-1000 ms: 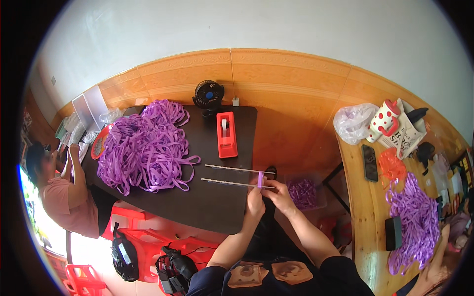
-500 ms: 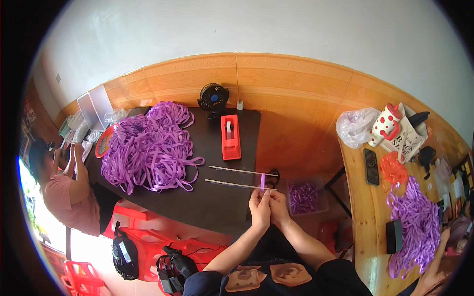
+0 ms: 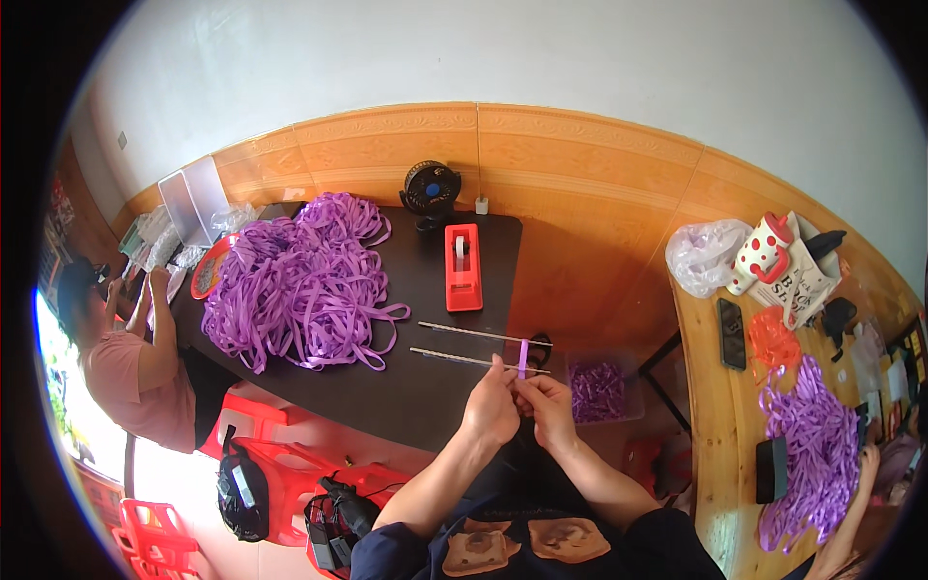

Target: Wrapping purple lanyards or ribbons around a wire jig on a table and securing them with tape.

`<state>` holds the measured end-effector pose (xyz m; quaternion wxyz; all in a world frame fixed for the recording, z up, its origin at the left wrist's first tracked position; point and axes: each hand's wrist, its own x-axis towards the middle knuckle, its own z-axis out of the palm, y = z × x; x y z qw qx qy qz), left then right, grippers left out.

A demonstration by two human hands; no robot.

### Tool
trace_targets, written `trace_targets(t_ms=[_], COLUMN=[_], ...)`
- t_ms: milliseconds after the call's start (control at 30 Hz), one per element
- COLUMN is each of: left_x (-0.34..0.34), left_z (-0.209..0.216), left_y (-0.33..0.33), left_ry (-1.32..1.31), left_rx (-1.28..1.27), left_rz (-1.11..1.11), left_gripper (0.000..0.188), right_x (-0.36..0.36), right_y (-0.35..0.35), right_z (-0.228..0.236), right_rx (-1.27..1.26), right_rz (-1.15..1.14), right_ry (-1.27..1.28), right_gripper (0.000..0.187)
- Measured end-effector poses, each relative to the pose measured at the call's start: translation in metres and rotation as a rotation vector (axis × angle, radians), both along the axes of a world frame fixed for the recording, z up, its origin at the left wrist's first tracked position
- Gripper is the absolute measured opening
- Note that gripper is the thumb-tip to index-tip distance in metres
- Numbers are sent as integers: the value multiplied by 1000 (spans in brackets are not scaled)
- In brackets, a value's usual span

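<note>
Two thin metal rods (image 3: 454, 358) stick out side by side past the dark table's right edge. A short length of purple ribbon (image 3: 524, 356) spans both rods close to their right ends. My right hand (image 3: 551, 411) pinches the ribbon's lower end between thumb and forefinger, just below the nearer rod. Beside it, my left hand (image 3: 489, 406) is closed, its thumb tip raised against the nearer rod; what its curled fingers hold is hidden. A big tangled heap of purple ribbon (image 3: 300, 280) covers the left part of the table.
On the dark table (image 3: 406, 411) stand a red tape dispenser (image 3: 463, 269) and a black fan (image 3: 430, 188). Below its right edge sits a bin (image 3: 599, 391) of purple pieces. People work at left (image 3: 135, 377) and far right (image 3: 851, 522); red stools (image 3: 275, 474) stand near left.
My left hand has turned and drawn slightly left, its thumb now raised. My right hand's fingers now show pinching at the ribbon. The whole view has shifted slightly.
</note>
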<state>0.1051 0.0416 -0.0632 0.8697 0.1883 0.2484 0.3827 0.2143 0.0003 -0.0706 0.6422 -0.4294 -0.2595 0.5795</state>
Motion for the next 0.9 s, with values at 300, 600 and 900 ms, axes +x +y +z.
trace_targets(t_ms=[300,600,900], left_x=[-8,-9,-10], left_z=[41,30,34], left_y=[-7,-7,-10], left_ry=[-46,-142,-139], left_rx=[-173,-160,-174], left_rz=[-27,-60,-33], left_gripper=[72,75,85], right_x=[37,-3,-42], right_y=[-4,149,199], right_z=[20,48,52], right_rx=[187,555,5], right_rz=[-157,-161,85], right_ry=[-347,-933,-536], right_gripper=[8,25,16])
